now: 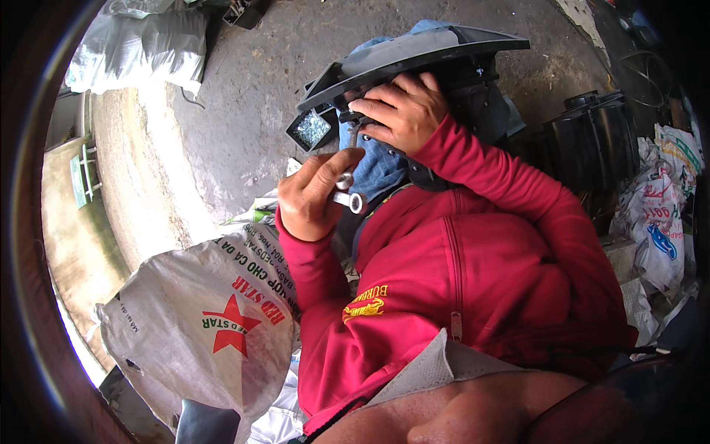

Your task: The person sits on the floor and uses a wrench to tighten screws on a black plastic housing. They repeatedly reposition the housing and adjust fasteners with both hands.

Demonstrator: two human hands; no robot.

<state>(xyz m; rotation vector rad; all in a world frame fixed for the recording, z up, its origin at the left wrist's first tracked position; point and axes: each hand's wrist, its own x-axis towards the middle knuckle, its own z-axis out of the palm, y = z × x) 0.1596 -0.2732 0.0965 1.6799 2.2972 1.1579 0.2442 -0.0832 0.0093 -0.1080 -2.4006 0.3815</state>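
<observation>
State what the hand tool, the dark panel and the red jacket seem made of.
Hand tool: likely metal, polished, given its bright silvery highlights. Dark panel: probably moulded plastic, satin, judging by its smooth, soft sheen. Red jacket: matte fabric, shown by soft folds; fibre unclear.

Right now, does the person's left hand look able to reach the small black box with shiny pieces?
Probably yes: the open top of the box shows beyond the left hand, with nothing large seen between, though the metal tool it holds may hinder picking.
</observation>
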